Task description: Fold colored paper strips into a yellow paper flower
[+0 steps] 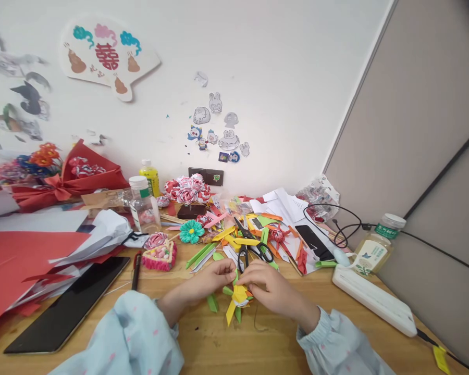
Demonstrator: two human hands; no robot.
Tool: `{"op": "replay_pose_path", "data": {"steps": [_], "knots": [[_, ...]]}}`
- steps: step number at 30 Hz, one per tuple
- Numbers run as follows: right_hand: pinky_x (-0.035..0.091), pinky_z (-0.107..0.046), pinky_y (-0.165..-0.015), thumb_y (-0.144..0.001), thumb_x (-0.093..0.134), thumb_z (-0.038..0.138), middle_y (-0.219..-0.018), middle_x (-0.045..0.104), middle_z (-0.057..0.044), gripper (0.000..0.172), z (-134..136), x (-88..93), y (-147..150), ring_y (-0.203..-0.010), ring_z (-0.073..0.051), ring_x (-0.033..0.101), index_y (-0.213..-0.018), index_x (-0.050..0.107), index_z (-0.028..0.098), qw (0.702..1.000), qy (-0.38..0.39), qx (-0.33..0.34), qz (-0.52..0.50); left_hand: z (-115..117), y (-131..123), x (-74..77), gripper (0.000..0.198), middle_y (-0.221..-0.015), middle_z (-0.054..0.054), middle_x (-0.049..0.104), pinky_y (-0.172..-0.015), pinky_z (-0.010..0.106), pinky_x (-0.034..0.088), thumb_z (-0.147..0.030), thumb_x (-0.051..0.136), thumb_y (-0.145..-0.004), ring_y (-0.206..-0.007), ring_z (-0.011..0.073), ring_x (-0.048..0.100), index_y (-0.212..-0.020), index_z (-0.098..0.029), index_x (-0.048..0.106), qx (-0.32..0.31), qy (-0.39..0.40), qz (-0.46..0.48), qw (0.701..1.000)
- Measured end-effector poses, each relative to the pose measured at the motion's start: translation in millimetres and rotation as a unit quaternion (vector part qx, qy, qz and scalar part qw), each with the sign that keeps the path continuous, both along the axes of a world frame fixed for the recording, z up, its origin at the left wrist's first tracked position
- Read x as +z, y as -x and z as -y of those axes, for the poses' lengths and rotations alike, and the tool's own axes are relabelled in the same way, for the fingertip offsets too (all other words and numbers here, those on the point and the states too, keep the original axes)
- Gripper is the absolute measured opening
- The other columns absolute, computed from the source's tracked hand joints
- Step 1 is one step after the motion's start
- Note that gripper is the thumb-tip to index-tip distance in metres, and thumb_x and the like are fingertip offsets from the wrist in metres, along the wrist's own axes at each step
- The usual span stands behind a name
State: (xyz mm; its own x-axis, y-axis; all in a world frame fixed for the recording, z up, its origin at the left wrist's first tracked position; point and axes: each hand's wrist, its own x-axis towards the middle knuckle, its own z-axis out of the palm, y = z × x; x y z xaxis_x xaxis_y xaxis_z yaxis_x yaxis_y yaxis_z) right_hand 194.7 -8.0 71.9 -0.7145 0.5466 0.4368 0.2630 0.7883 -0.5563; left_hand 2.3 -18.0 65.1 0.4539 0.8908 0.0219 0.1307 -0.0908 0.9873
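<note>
Between my hands is a folded paper flower [240,295], with yellow petals, some white paper and green strips around it. My left hand [214,276] is closed, thumb and fingertips pinched at a green paper strip at the flower's top. Bent over the flower's upper right side, my right hand [268,286] has its fingertips pressed together on it. The fingers hide part of the paper. Black-handled scissors [254,245] lie just beyond, on a heap of yellow, green and orange folded strips [234,240]. A loose green piece [212,303] rests below my left hand.
At left lie a black tablet [68,307], a pen [136,271] and red paper [27,260]. A heart-shaped box [160,255] and teal flower [192,232] sit beyond. On the right are a phone [315,242], a power strip [373,299] and a bottle [379,245].
</note>
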Motion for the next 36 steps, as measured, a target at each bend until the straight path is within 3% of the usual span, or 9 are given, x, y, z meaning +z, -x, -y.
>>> {"op": "replay_pose_path", "data": {"steps": [10, 13, 16, 18, 20, 25, 31, 36], "knots": [[0.044, -0.028, -0.071, -0.071, 0.044, 0.001, -0.074, 0.068, -0.001, 0.036, 1, 7.9, -5, -0.074, -0.016, 0.059, -0.081, 0.071, 0.023, 0.999, 0.020, -0.018, 0.029, -2, 1, -1.7, 0.040, -0.067, -0.004, 0.046, -0.063, 0.023, 0.034, -0.057, 0.058, -0.071, -0.065, 0.0119, 0.042, -0.066, -0.018, 0.049, -0.006, -0.022, -0.022, 0.999], [0.045, -0.027, -0.070, -0.068, 0.043, 0.001, -0.071, 0.067, -0.001, 0.034, -1, 12.7, -8, -0.073, -0.016, 0.060, -0.072, 0.070, 0.022, 0.996, 0.033, -0.084, -0.005, -2, 3, 3.0, 0.040, -0.071, -0.003, 0.049, -0.067, 0.024, 0.036, -0.057, 0.058, -0.072, -0.070, 0.0127, 0.045, -0.069, -0.018, 0.051, -0.010, -0.034, -0.014, 0.999], [0.046, -0.028, -0.069, -0.070, 0.045, 0.005, -0.075, 0.068, -0.002, 0.027, -5, 14.8, -9, -0.074, -0.017, 0.061, -0.073, 0.067, 0.020, 0.980, 0.078, -0.175, -0.054, -2, 5, 7.7, 0.039, -0.074, -0.002, 0.051, -0.071, 0.026, 0.038, -0.056, 0.060, -0.072, -0.073, 0.0136, 0.048, -0.073, -0.017, 0.055, 0.000, -0.047, 0.017, 0.999], [0.046, -0.028, -0.069, -0.073, 0.049, 0.011, -0.077, 0.068, -0.002, 0.019, -8, 12.7, -8, -0.074, -0.018, 0.062, -0.076, 0.065, 0.019, 0.969, 0.121, -0.201, -0.075, -2, 6, 9.7, 0.037, -0.075, -0.001, 0.053, -0.072, 0.026, 0.039, -0.053, 0.064, -0.071, -0.074, 0.0138, 0.050, -0.075, -0.017, 0.058, 0.006, -0.052, 0.037, 0.998], [0.047, -0.029, -0.069, -0.076, 0.053, 0.022, -0.078, 0.067, -0.003, 0.011, -10, 8.6, -5, -0.075, -0.019, 0.061, -0.077, 0.064, 0.018, 0.962, 0.174, -0.188, -0.091, -2, 5, 10.7, 0.034, -0.078, 0.000, 0.057, -0.073, 0.027, 0.041, -0.049, 0.067, -0.070, -0.076, 0.0143, 0.052, -0.077, -0.017, 0.060, 0.011, -0.050, 0.052, 0.997], [0.047, -0.030, -0.072, -0.075, 0.060, 0.040, -0.081, 0.065, -0.005, 0.025, -12, 0.6, -2, -0.078, -0.019, 0.060, -0.081, 0.062, 0.016, 0.946, 0.275, -0.110, -0.134, 0, 4, 10.5, 0.030, -0.084, 0.002, 0.063, -0.078, 0.029, 0.044, -0.045, 0.070, -0.068, -0.082, 0.0167, 0.057, -0.078, -0.017, 0.063, 0.021, -0.033, 0.066, 0.997], [0.045, -0.029, -0.070, -0.069, 0.067, 0.035, -0.075, 0.062, -0.001, 0.019, -12, -6.0, 1, -0.074, -0.017, 0.058, -0.074, 0.060, 0.017, 0.944, 0.263, -0.122, -0.156, -1, 1, 6.5, 0.042, -0.087, 0.004, 0.066, -0.081, 0.033, 0.045, -0.048, 0.070, -0.066, -0.086, 0.0185, 0.059, -0.094, -0.018, 0.061, -0.002, -0.006, 0.098, 0.995], [0.045, -0.028, -0.068, -0.069, 0.064, 0.023, -0.073, 0.062, -0.001, 0.007, -7, -7.4, 8, -0.073, -0.017, 0.058, -0.071, 0.059, 0.018, 0.949, 0.224, -0.163, -0.153, 0, -6, 1.4, 0.033, -0.088, 0.007, 0.069, -0.079, 0.032, 0.047, -0.041, 0.069, -0.068, -0.086, 0.0209, 0.061, -0.087, -0.015, 0.066, 0.066, -0.056, 0.024, 0.996]]}}
